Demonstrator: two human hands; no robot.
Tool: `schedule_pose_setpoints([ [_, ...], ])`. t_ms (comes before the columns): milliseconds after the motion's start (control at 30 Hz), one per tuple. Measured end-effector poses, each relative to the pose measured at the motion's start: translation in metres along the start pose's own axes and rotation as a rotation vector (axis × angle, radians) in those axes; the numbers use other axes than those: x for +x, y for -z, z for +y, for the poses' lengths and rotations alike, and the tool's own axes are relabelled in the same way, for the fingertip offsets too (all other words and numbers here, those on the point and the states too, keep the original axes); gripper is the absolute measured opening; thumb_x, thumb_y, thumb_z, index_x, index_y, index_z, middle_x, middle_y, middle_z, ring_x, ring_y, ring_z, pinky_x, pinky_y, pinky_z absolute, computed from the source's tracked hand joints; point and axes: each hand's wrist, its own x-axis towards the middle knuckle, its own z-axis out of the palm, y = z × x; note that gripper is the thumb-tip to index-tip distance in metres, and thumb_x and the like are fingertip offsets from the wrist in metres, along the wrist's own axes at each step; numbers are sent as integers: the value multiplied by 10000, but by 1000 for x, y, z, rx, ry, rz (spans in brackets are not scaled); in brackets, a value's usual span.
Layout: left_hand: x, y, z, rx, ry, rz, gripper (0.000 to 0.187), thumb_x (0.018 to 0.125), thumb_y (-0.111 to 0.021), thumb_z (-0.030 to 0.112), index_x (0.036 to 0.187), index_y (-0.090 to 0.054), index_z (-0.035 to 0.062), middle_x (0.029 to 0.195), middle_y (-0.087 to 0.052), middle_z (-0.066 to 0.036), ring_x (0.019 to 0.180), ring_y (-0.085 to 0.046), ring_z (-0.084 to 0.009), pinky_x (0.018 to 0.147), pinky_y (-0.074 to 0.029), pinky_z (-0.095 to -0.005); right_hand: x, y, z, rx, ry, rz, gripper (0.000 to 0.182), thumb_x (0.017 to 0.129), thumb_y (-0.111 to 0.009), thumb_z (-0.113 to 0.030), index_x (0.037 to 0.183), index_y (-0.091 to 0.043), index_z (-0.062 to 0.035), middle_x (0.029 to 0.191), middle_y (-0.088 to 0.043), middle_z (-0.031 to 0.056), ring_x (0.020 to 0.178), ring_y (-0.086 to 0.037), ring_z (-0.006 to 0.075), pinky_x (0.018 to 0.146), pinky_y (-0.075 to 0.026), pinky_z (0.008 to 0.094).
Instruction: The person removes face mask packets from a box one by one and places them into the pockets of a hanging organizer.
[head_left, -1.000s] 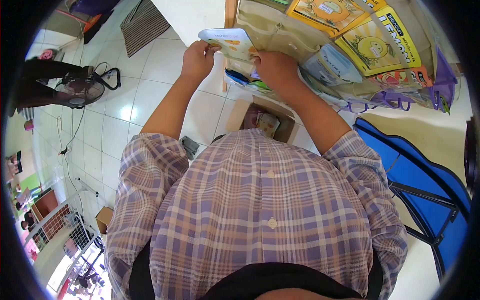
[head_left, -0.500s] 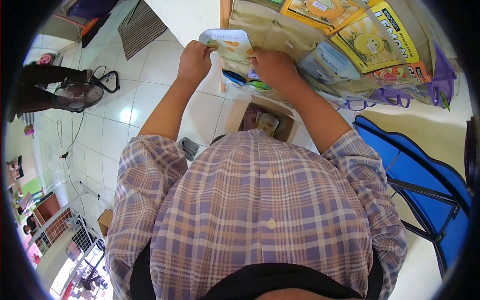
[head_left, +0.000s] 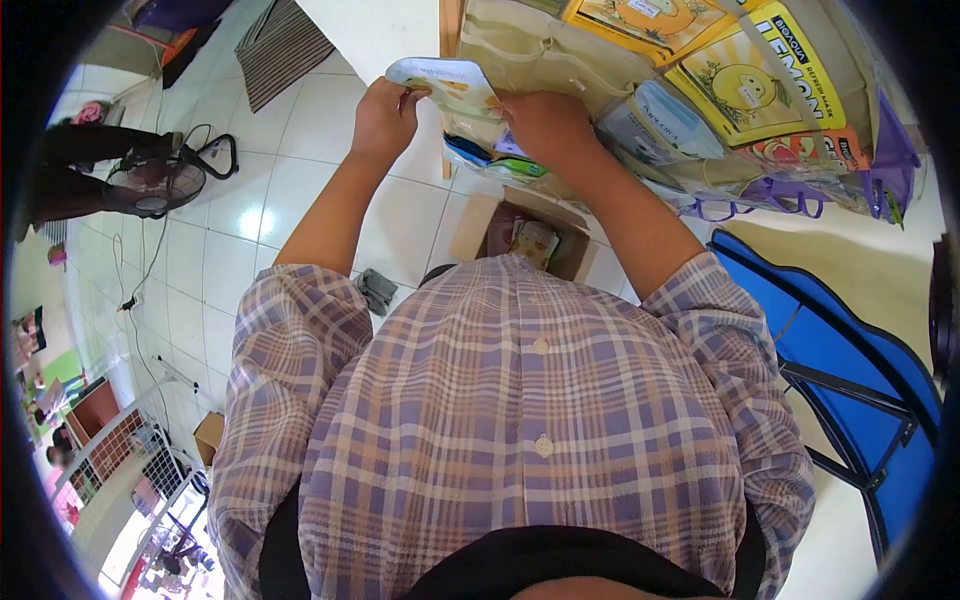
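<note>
My left hand (head_left: 383,115) and my right hand (head_left: 543,120) both grip a white packet with orange print (head_left: 445,85), held out over the near edge of a table. The left hand pinches its left edge and the right hand holds its right side. The packet sits above a stack of more flat packets (head_left: 490,155) in white, blue and green. Beige cloth bags (head_left: 530,50) lie just behind my hands.
Yellow lemon-print packets (head_left: 755,85) and other packets cover the table at the upper right. An open cardboard box (head_left: 525,240) stands on the tiled floor below my hands. A blue folding chair (head_left: 850,370) is at the right. A floor fan (head_left: 150,180) stands at the left.
Both hands and the white packet have shifted slightly up and to the left. Both grips are unchanged.
</note>
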Motion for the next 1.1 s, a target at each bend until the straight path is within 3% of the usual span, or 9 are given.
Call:
schedule_pose_setpoints([
  [333,-4,4,8,141,-122,-39,81,791,-638,28,869,-647,48,760,-615,-107,760,-596,-287,659,-511,-393,-4,-6,-5,-67,-176,-57,253,857,-595,-308,815,-686,-76,787,-679,128,754,-668,325,665,-529,452],
  [567,-1,1,7,201,-236,-78,122,801,-645,6,917,-649,41,788,-621,-98,779,-604,-272,672,-519,-375,-12,-8,-2,-89,-102,64,251,817,-626,-310,784,-679,-67,792,-671,130,763,-659,316,651,-522,455],
  [700,3,2,9,219,-248,-100,115,802,-648,10,911,-650,45,787,-632,-96,795,-600,-270,676,-514,-380,-10,8,2,67,-99,-57,258,835,-619,-331,855,-684,-82,834,-680,120,803,-657,313,678,-518,452],
  [800,2,1,12,290,-197,-183,88,809,-668,45,895,-649,41,816,-646,-94,795,-610,-260,675,-511,-369,-10,3,2,76,-187,-121,298,839,-618,-372,877,-694,-87,829,-679,128,802,-654,318,693,-516,449],
  [867,2,1,8,77,-9,-177,125,809,-672,109,911,-673,36,750,-630,-109,790,-608,-282,697,-496,-390,-8,3,4,58,-220,-107,346,836,-623,-413,849,-705,-77,776,-665,156,753,-648,338,677,-513,456],
  [900,5,5,11,78,-12,-178,125,809,-672,109,911,-673,36,750,-630,-109,790,-608,-282,697,-496,-390,-6,5,6,100,-216,-133,358,837,-619,-425,862,-709,-78,776,-665,157,753,-649,336,679,-514,451],
  [967,10,13,16,-60,106,-266,178,823,-704,122,982,-672,48,812,-633,-100,763,-627,-236,657,-501,-330,-7,8,7,145,-215,-160,371,838,-616,-437,874,-712,-80,775,-665,157,753,-650,333,680,-515,445],
  [1033,11,13,13,-15,66,-262,196,821,-701,122,1004,-675,57,803,-626,-101,755,-622,-235,651,-498,-329,-12,13,4,369,-241,-35,403,836,-612,-462,896,-714,-76,786,-669,155,764,-651,332,687,-517,436],
  [1100,11,10,12,28,25,-253,216,820,-699,123,1027,-679,65,795,-619,-102,747,-617,-234,644,-496,-329,-12,21,-3,263,-306,-133,418,831,-613,-475,894,-713,-74,796,-672,154,774,-653,329,696,-517,428],
])
